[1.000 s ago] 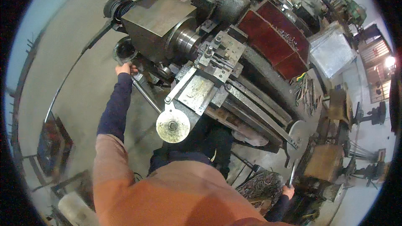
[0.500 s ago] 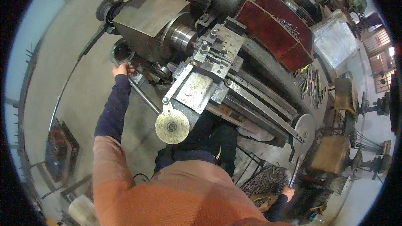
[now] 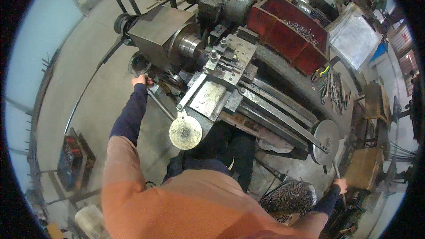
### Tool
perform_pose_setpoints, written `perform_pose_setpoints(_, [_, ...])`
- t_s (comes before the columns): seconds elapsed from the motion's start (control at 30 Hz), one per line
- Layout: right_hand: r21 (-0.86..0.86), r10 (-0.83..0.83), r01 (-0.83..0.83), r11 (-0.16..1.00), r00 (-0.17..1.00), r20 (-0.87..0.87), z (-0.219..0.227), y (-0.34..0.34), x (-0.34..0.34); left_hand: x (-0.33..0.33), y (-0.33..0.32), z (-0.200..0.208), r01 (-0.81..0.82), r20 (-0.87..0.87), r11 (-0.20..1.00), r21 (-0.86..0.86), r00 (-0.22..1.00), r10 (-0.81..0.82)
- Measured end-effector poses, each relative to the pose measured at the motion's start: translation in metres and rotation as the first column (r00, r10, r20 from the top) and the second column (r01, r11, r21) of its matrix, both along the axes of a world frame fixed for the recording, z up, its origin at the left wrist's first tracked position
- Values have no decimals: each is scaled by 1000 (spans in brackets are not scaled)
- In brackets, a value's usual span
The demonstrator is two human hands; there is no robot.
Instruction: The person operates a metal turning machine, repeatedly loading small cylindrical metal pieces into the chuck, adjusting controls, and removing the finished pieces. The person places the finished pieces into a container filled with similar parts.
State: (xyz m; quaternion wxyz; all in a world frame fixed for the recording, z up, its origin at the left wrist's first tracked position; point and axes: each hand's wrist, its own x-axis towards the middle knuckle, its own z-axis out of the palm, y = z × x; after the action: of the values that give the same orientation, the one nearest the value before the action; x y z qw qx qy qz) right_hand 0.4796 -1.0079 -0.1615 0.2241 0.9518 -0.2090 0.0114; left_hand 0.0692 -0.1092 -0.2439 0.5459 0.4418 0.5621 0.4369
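A small lathe-like machine with a bright cylindrical spindle [image 3: 191, 46] and a tool slide carrying a steel tool block [image 3: 232, 57] stands before me. My left hand [image 3: 141, 80] is at its left side, fingers curled below a round dark metal cup [image 3: 140, 64] and beside the upper end of a steel rod [image 3: 162, 106]; what the fingers grip is hidden. Far to the right, my right hand [image 3: 340, 185] is wrapped around a metal lever handle [image 3: 335, 168] below a grey disc [image 3: 326, 136]. A flat link bar [image 3: 283, 118] joins that disc to the slide. A pale round plate [image 3: 185, 132] sits at the slide's near end.
A red bin [image 3: 283, 33] with small metal pieces stands behind the slide. Wrenches [image 3: 334, 90] lie to its right. Near my right arm is a container of dark small parts [image 3: 292, 197]. A motor [image 3: 226, 4] sits behind the spindle; a long thin rod [image 3: 90, 84] slants down at left.
My right hand has moved up and to the right with the lever handle, and the disc has turned with the link bar's end. My left hand stays by the cup. The whole view has shifted slightly.
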Motion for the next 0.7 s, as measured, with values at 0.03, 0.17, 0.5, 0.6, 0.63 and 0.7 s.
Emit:
perform_pose_setpoints(0.03, [6, -30, 30, 1000, 1000, 10, 6, 10, 5, 2, -8, 5, 32, -20, 999, 18, 999, -31])
perform_pose_setpoints(0.17, [27, 1, -5, 1000, 989, 151, -24, 3, 16, -12, 7, -15, 132, 64, 985, -108, 990, -126])
perform_pose_setpoints(0.5, [572, 283, -385, 724, 922, 263, -97, 84, -129, -139, 101, -132, 713, -996, 696, 87, 61, 63])
perform_pose_setpoints(0.6, [629, 115, -232, 742, 968, 221, -61, 120, -171, -34, 43, -76, 676, -961, 704, -216, -18, -277])
perform_pose_setpoints(0.63, [610, 158, -253, 751, 966, 207, -56, 126, -168, -31, 34, -77, 587, -954, 788, -186, 85, -289])
perform_pose_setpoints(0.7, [568, 226, -293, 769, 956, 187, -52, 129, -167, -21, 23, -87, 389, -916, 909, -148, 294, -275])
